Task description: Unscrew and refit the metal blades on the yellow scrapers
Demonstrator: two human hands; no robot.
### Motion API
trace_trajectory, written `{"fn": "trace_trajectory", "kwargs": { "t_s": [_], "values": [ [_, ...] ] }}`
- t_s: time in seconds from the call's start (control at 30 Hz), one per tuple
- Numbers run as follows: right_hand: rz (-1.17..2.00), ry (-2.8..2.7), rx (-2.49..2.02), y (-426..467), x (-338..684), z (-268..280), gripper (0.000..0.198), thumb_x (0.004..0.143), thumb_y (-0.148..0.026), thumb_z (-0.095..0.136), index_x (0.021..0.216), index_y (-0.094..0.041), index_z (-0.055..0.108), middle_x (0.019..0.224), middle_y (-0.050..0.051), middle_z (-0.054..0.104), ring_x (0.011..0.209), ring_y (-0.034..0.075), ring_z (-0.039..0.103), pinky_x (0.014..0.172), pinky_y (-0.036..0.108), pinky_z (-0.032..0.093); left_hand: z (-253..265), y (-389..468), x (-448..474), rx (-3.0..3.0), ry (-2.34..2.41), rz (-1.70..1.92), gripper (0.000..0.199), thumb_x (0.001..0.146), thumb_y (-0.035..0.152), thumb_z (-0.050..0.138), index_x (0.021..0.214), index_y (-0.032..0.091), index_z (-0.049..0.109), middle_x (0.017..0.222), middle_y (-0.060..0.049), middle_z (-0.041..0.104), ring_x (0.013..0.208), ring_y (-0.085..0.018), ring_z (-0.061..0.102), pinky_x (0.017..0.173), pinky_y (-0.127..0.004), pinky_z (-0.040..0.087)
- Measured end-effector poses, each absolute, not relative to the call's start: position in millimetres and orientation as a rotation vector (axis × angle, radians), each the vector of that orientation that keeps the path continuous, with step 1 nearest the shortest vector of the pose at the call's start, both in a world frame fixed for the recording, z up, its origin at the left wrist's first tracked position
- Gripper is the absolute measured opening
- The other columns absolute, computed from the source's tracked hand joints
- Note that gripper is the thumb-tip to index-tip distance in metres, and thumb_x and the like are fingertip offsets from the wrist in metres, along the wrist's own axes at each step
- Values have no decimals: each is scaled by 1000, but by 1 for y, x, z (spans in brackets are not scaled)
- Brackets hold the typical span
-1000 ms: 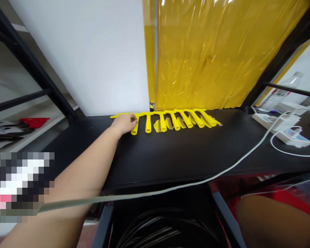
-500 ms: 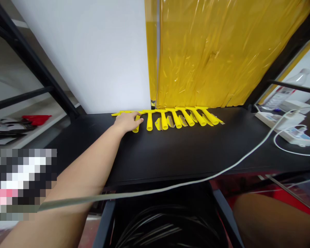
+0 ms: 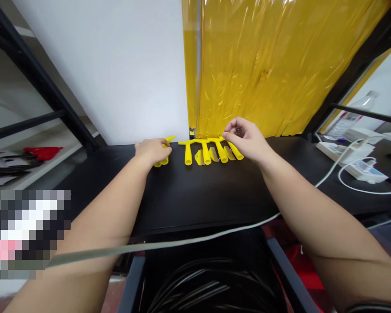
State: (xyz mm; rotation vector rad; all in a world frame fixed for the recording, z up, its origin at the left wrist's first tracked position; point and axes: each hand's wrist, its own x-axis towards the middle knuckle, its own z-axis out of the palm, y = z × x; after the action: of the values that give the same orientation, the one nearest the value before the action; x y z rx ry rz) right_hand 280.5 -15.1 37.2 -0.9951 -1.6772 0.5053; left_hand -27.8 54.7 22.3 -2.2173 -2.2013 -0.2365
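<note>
Several yellow T-shaped scrapers (image 3: pixel 188 153) lie in a row along the back of the black tabletop, their round hollow handle ends towards me. Flat brownish blades (image 3: pixel 214 154) show between some handles. My left hand (image 3: pixel 152 152) is closed over the yellow scrapers (image 3: pixel 165 161) at the left end, a gap apart from the others; its fingers partly hide them. Above the row's right part is my right hand (image 3: pixel 243 137), fingers curled and thumb close to the index finger. Anything between them is too small or hidden to make out, and the wrist blocks the tabletop behind it.
A white cable (image 3: pixel 215 237) crosses in front of the tabletop. Power strips (image 3: pixel 355 163) with plugged-in leads and a clear bottle (image 3: pixel 352 115) stand at the right. White and yellow film-covered panels (image 3: pixel 263 65) rise behind. Below is an open dark container (image 3: pixel 205 278) with shiny black contents.
My right hand has come in from the right over the scrapers. My left hand has shifted slightly left, and a gap has opened between its scrapers and the rest of the row.
</note>
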Motion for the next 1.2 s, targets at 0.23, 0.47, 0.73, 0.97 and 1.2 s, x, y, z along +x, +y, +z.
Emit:
{"fn": "trace_trajectory", "kwargs": {
  "t_s": [0.23, 0.47, 0.73, 0.97, 1.2],
  "values": [
    [502, -1679, -1288, 10, 286, 8, 19, 90, -35, 70, 100, -19, 68, 80, 2, 64, 67, 15, 51, 66, 29, 42, 24, 44, -24, -2510, -1786, -1035, 50, 92, 36, 58, 141, 25, 53, 99, -7, 71, 87, -24, 68, 85, -40, 53],
    [928, -1460, -1227, 4, 289, 6, 50, 96, -68, 60, 118, -23, 68, 75, 2, 66, 51, 13, 48, 47, 26, 34, 15, 18, 7, -3333, -1130, -1006, 44, 79, 34, 71, 120, 21, 61, 86, -1, 62, 75, -16, 60, 71, -30, 52],
    [1167, -1455, -1211, 0, 302, 6, 29, 82, -29, 86, 106, -20, 72, 87, 6, 75, 63, 13, 62, 50, 24, 44, -2, 28, 17, -3150, -1431, -1144, 32, 94, 45, 61, 110, 18, 68, 99, -8, 74, 88, -21, 70, 81, -35, 58],
    [1123, -1615, -1377, -7, 306, 10, 22, 82, -26, 86, 100, -20, 75, 77, 1, 68, 55, 9, 48, 44, 23, 28, -27, 60, 0, -2798, -1762, -664, 52, 87, 50, 69, 127, 17, 73, 127, -11, 76, 111, -29, 74, 101, -40, 58],
    [1012, -1764, -1496, -4, 308, 8, 30, 77, -41, 91, 98, -23, 78, 80, 5, 70, 61, 14, 53, 48, 27, 35, -32, 64, 0, -2830, -1804, -688, 49, 89, 47, 67, 130, 20, 73, 129, -8, 76, 112, -26, 75, 102, -36, 58]
  ]
}}
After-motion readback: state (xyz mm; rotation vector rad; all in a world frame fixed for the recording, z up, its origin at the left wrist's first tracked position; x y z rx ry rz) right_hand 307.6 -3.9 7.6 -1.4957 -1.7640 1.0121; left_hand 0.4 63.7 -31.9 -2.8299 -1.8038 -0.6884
